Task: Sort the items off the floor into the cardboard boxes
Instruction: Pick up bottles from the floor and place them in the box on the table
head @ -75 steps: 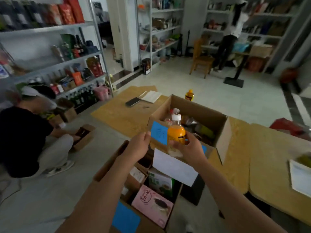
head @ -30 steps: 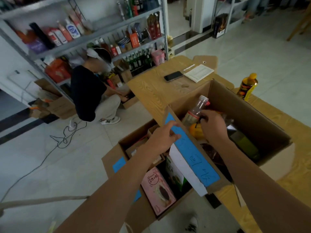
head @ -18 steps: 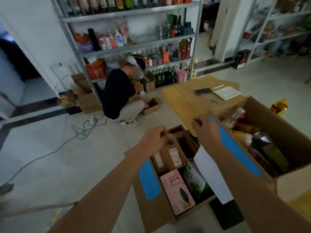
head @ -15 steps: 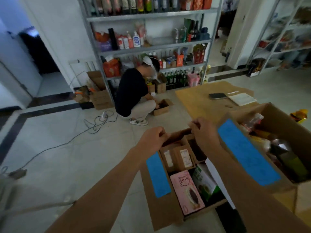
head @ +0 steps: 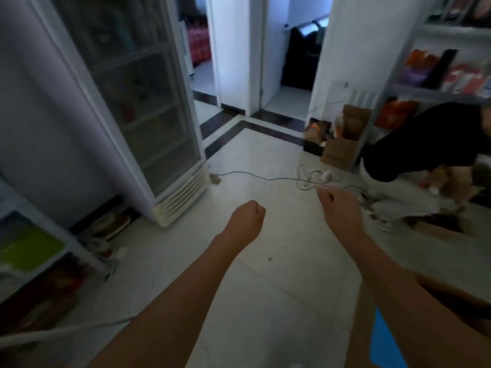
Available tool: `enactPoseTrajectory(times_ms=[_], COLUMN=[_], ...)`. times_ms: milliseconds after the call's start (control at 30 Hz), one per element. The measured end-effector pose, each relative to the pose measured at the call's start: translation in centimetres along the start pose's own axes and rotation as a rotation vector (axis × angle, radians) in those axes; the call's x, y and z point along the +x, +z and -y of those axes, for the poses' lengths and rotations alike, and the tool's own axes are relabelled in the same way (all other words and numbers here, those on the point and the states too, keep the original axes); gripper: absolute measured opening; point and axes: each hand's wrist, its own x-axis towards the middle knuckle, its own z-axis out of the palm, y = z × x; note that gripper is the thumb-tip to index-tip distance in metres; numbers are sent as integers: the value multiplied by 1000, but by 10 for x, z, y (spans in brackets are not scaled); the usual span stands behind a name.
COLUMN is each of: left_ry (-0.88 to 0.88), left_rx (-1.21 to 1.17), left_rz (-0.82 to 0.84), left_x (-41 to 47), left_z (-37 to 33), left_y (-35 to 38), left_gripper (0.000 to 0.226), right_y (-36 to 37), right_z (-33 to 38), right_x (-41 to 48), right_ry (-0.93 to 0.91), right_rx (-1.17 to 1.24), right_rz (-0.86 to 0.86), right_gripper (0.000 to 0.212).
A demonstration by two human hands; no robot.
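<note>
Pale tiled floor [head: 265, 160] fills the head view, w/ both bare forearms stretched out over it. Left hand [head: 245, 217] is curled into a loose fist, fingers together, nothing in it. Right hand [head: 338, 205] hangs just beside it, fingers bent inward & relaxed, also holding nothing; the two hands are apart, neither touching any object. Of the task's boxes, only a sliver shows: a cardboard box [head: 451, 296] edge at bottom right, partly behind the right forearm, w/ a blue label [head: 385, 343] on its flap next to it. No floor item to be sorted can be made out near the hands; the frame is blurred. At left stands a tall glass-door fridge [head: 138, 107], its vent grille at floor level. A thin cable [head: 279, 178] snakes across the tiles from the fridge's base to a white plug strip [head: 326, 176] beyond the right hand. At right, a 2nd person [head: 425, 144] in black top & light trousers crouches by a metal shelf [head: 451, 91] stocked w/ red & orange packs. Small brown cartons [head: 342, 144] lean at the shelf's foot. Two doorways open at the back. Bottom left, a low rack holds something green [head: 29, 251], too blurred to id.
</note>
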Motion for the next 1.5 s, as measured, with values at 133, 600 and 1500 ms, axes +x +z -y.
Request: enactPoseTrajectory(times_ms=[133, 600, 1500], left_ry=[-194, -543, -765], left_rx=[-19, -69, -310], left_rz=[-116, -204, 278], left_x=[-14, 74, 319], left_z=[73, 265, 578], left_y=[-58, -121, 172], left_gripper=[27, 33, 18], right_y=[79, 323, 735], right_z=[73, 160, -128], right_x=[13, 99, 131], right_ry=[-82, -208, 259], right_rx=[94, 101, -314], right_rz=[157, 496, 955], right_gripper=[40, 26, 46])
